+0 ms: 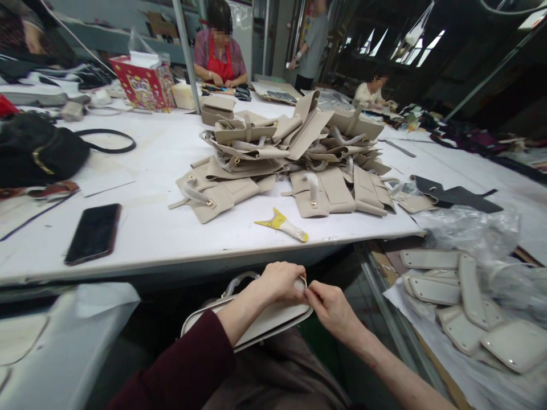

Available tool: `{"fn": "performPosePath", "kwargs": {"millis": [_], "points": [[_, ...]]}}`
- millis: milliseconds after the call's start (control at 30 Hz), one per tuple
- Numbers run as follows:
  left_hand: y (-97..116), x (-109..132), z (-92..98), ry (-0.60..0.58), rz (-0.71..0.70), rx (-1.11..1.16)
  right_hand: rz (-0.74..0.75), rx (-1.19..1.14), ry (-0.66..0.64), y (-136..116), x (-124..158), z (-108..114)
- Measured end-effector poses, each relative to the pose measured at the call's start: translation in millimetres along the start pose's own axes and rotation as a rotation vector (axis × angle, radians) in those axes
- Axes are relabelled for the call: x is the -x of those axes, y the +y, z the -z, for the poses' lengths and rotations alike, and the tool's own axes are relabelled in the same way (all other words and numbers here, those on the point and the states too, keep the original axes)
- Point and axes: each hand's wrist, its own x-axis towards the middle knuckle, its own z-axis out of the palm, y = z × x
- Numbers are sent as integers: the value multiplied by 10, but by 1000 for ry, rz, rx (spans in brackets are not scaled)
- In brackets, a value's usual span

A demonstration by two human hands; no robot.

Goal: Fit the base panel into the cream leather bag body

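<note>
A cream handbag (273, 320) rests on my lap, tilted, below the table's front edge. Its wrapped handle (239, 279) sticks up on the far side. My left hand (282, 283) lies over the bag's right end with curled fingers gripping the edge there. Against the same corner, my right hand (328, 303) pinches the rim between thumb and fingers. Whatever small part sits between those fingertips is hidden. On the table just beyond lies a yellow and white scraper-like tool (284, 224).
Beige bag pieces with handles (256, 151) are heaped on the white table (149, 228). A phone (94, 233) lies left. Cream panels (440, 290) are stacked at right near clear plastic (474, 228). A black bag (38, 151) sits far left. Several people work beyond.
</note>
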Motion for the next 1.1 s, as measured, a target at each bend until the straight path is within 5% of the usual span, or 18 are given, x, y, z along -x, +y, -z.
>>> {"fn": "performPosePath", "kwargs": {"millis": [167, 267, 500, 667, 833, 1100], "points": [[-67, -3, -95, 35, 9, 38, -296, -492, -14, 28, -67, -134], [-62, 8, -115, 50, 27, 55, -420, -564, 54, 90, -128, -233], [-5, 101, -118, 124, 43, 98, -165, -166, 95, 13, -246, -143], [102, 285, -177, 403, -51, -127, -105, -115, 81, -10, -291, -125], [179, 414, -362, 356, -176, -319, -88, -84, 64, 14, -292, -134], [136, 475, -381, 291, -136, -123, -80, 1, 72, 8, -304, -138]]}}
